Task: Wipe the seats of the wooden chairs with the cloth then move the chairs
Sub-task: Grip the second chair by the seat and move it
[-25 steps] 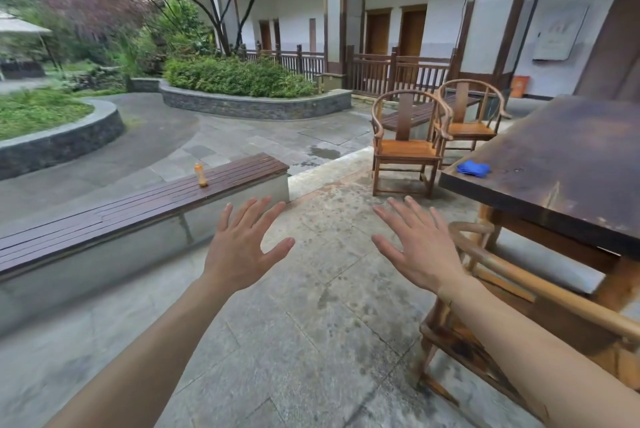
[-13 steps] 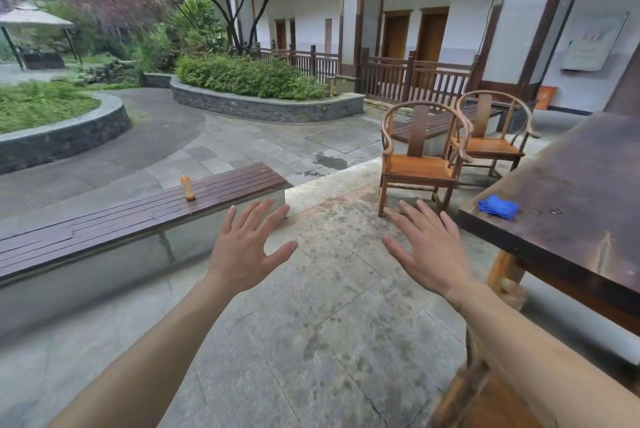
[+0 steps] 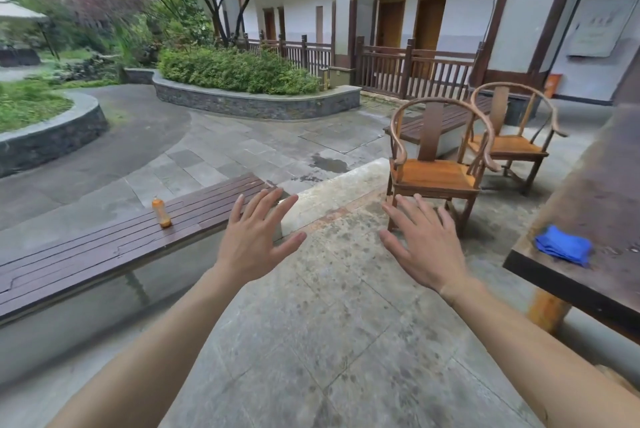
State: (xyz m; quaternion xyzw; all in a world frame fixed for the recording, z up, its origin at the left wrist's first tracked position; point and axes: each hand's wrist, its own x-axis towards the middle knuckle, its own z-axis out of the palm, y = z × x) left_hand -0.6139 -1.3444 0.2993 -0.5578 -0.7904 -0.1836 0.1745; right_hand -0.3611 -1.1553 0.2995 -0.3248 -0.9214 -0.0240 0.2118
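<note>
Two wooden round-backed armchairs stand ahead on the stone paving: the nearer chair (image 3: 437, 175) and a second chair (image 3: 512, 147) behind it to the right. A folded blue cloth (image 3: 562, 245) lies near the corner of the dark wooden table (image 3: 588, 275) at the right. My left hand (image 3: 254, 238) and my right hand (image 3: 422, 244) are stretched out in front of me, palms down, fingers spread, holding nothing. Both hover above the paving, short of the nearer chair and left of the cloth.
A long dark slatted bench (image 3: 114, 247) runs along the left with an orange bottle (image 3: 161, 212) standing on it. A second bench (image 3: 446, 121) sits behind the chairs. Stone planters and a wooden railing lie farther back. Open paving stretches between bench and table.
The view has advanced toward the chairs. The chairs, cloth and table corner look larger and closer. The chair that was beside the table at lower right is out of view. Both hands stay spread.
</note>
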